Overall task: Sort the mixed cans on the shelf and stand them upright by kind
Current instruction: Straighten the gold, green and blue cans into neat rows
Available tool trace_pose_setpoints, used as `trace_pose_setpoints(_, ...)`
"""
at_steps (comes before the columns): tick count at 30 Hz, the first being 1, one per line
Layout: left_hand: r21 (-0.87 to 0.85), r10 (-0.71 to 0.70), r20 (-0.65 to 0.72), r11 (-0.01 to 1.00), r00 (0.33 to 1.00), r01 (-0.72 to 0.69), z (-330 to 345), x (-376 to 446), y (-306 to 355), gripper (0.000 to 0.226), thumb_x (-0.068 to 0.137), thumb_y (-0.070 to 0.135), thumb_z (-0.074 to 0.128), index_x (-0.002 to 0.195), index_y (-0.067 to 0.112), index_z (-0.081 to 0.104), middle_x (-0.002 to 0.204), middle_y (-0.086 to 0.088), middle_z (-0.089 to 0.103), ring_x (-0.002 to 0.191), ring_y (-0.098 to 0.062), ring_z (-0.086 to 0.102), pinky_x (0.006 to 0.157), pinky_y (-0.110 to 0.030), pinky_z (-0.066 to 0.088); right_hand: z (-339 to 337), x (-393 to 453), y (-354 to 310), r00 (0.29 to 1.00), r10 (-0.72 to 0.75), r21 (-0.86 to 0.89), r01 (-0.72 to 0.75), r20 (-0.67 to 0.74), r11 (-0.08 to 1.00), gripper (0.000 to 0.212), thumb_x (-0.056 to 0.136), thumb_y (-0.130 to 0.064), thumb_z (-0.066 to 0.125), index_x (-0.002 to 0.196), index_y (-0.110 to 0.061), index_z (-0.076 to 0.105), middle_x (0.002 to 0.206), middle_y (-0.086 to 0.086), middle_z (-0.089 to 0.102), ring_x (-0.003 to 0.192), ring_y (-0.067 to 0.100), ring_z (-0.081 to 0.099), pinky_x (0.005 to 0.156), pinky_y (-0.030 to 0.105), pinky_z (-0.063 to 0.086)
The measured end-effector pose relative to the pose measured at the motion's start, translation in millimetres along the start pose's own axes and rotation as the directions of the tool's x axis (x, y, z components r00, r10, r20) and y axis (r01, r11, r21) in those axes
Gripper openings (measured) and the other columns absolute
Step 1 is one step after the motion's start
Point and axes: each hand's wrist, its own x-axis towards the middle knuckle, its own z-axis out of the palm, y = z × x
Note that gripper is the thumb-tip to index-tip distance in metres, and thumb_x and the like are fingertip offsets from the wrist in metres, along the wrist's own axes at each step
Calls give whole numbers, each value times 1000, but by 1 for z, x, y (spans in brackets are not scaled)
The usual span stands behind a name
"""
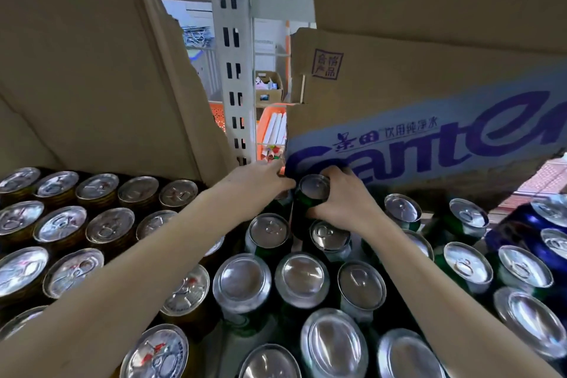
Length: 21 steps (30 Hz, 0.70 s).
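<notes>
Head view shows our right hand gripping a green can at the shelf's back beside the printed carton, our left hand steadying it, fingers hidden, so we should seat it upright among the green cans.

A plain cardboard box leans at the back left. On the right, a cardboard carton carries a blue band with purple lettering and a stamped square mark. Between them rises a slotted grey metal upright. Behind it sit an orange basket and a small open box.
</notes>
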Motion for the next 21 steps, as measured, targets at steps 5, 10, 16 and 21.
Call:
trace_pose_setpoints(5,57,-45,-38,997,998,48,7,6,3,60,94,0,40,147,22,23,136,-9,37,123,-29,39,87,-37,46,6,6,1,999,43,-8,-43,20,999,59,70,-27,76,121,-13,50,117,7,55,105,23,51,74,24,34)
trace_pose_setpoints(10,34,-71,-62,997,996,73,18,7,-1,47,92,-3,41,137,11,36,134,-4,44,121,-24,41,87,-35,49,-1,3,-4,995,100,2,-100,7,995,66,74,-38,75,126,-9,46,118,6,56,108,24,54,75,25,37)
trace_pose_setpoints(16,9,-94,-78,995,993,95,19,10,0,41,95,2,40,135,10,41,132,-6,48,121,-24,43,87,-34,46,0,2,-7,995,92,-36,-93,-24,995,56,76,-36,74,119,-8,52,111,8,60,100,23,57,71,24,37)
trace_pose_setpoints(21,54,-101,-50,993,994,104,15,14,-2,38,94,2,38,130,7,47,127,-9,52,118,-27,48,87,-32,42,5,-4,-6,993,87,3,-87,-75,996,59,77,-37,74,121,-6,50,113,10,58,103,24,56,73,25,38)
